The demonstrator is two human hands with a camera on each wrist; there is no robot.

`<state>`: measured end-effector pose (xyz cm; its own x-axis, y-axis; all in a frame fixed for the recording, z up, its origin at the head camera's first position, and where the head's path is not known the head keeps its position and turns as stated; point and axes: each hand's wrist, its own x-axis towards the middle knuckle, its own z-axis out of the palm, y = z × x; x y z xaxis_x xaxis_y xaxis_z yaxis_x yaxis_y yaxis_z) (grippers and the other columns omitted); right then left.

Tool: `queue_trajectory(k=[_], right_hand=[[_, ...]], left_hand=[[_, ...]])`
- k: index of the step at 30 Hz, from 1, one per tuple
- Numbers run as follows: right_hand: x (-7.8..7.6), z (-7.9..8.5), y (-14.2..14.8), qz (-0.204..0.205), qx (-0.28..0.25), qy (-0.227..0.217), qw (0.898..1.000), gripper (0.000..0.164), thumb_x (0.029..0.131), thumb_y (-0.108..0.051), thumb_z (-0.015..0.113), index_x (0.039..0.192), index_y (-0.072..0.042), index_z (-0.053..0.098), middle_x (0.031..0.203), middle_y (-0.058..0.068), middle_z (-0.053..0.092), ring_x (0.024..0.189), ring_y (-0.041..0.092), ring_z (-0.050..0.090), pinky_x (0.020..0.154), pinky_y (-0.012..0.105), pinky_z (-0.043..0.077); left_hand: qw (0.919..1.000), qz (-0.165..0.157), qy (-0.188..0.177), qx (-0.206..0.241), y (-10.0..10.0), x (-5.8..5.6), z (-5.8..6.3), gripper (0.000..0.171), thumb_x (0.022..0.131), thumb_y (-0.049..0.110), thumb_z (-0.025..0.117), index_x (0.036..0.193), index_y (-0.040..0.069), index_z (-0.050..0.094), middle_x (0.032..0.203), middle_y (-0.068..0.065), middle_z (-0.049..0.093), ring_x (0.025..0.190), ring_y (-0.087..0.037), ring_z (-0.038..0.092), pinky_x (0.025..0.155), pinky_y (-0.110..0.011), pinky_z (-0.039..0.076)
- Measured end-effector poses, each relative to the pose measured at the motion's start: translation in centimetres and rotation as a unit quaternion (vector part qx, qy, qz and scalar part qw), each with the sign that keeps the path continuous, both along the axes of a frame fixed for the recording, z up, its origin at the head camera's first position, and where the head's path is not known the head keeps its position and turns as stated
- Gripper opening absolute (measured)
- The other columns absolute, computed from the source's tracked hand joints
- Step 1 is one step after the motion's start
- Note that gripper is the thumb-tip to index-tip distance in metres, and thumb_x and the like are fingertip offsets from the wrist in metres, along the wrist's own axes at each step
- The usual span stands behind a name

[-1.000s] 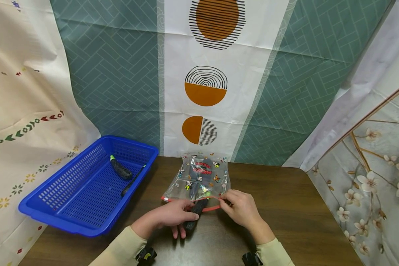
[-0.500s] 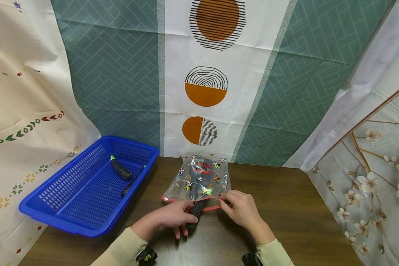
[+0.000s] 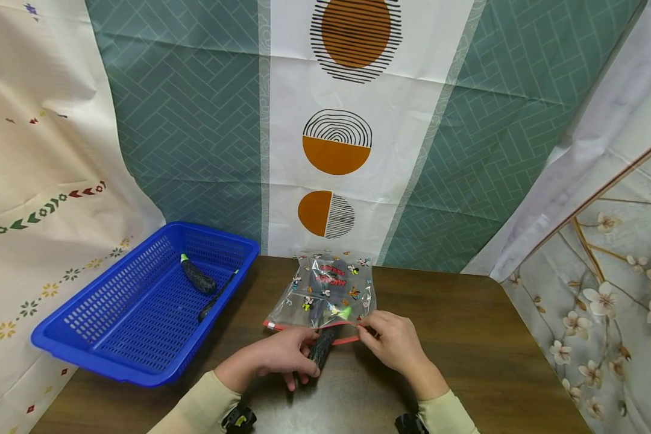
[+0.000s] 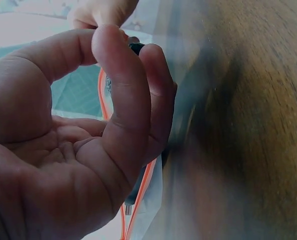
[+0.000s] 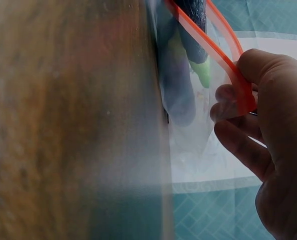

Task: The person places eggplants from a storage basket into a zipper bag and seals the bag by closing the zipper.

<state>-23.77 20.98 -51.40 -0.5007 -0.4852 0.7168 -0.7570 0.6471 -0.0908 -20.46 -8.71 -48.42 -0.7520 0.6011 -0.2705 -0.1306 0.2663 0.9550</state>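
Observation:
A clear zip bag printed with cartoon figures lies on the table, its red-rimmed mouth towards me. My left hand holds a dark eggplant between thumb and fingers. The green cap end is inside the bag and the dark end sticks out of the mouth. My right hand pinches the red zip rim at the bag's right corner and holds the mouth apart. In the right wrist view, another purple eggplant lies inside the bag. Fingers hide most of the held eggplant in the left wrist view.
On the left stands a blue slotted basket with a thick eggplant and a thinner dark one in it. Patterned cloths hang behind the brown table and at both sides.
The eggplant has slid slightly further into the bag, its green cap now showing through the plastic. My left thumb has shifted down along it. The right hand stays at the rim.

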Motion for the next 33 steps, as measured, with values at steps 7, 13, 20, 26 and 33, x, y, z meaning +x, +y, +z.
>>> queue_trajectory(k=[7,13,20,26,33], right_hand=[[0.02,-0.10,0.05,-0.001,0.002,0.001,1.000,0.016,0.087,-0.011,0.089,0.088,-0.022,0.078,0.083,-0.014,0.071,0.069,0.001,0.062,0.055,0.022,0.051],[0.01,-0.12,0.03,0.000,0.003,0.000,1.000,0.015,0.086,-0.011,0.089,0.087,-0.020,0.078,0.083,-0.013,0.072,0.068,0.001,0.062,0.055,0.022,0.051],[0.00,0.04,0.04,-0.001,0.004,0.000,1.000,0.016,0.086,-0.011,0.090,0.088,-0.020,0.078,0.081,-0.012,0.071,0.067,0.002,0.062,0.054,0.022,0.051],[0.03,0.03,0.06,-0.001,0.005,-0.004,1.000,0.015,0.087,-0.012,0.090,0.088,-0.020,0.078,0.080,-0.013,0.070,0.066,0.002,0.060,0.054,0.021,0.050],[0.11,-0.04,0.10,-0.004,0.005,-0.009,1.000,0.016,0.087,-0.012,0.090,0.088,-0.021,0.078,0.080,-0.012,0.070,0.066,0.002,0.060,0.054,0.021,0.050]], left_hand=[[1.0000,0.000,0.005,0.005,-0.01,0.02,-0.16,0.078,0.083,-0.001,0.079,0.155,-0.010,0.048,0.087,-0.020,0.068,0.064,-0.020,0.069,0.044,-0.027,0.056],[1.0000,-0.002,-0.007,0.002,-0.01,-0.15,0.03,0.051,0.094,0.006,0.077,0.139,-0.007,0.057,0.092,-0.022,0.071,0.065,-0.020,0.070,0.045,-0.027,0.055],[0.9997,-0.006,-0.022,-0.006,0.03,-0.26,0.04,0.031,0.105,0.016,0.071,0.127,-0.002,0.060,0.095,-0.020,0.074,0.061,-0.017,0.067,0.042,-0.026,0.053],[0.9996,0.005,-0.029,0.005,0.31,-0.23,-0.23,0.022,0.111,0.020,0.065,0.122,0.001,0.061,0.091,-0.015,0.072,0.059,-0.015,0.066,0.042,-0.026,0.052],[0.9987,0.027,-0.038,0.022,0.59,-0.19,-0.31,0.028,0.113,0.022,0.064,0.126,-0.002,0.059,0.093,-0.017,0.073,0.063,-0.016,0.068,0.044,-0.026,0.053]])
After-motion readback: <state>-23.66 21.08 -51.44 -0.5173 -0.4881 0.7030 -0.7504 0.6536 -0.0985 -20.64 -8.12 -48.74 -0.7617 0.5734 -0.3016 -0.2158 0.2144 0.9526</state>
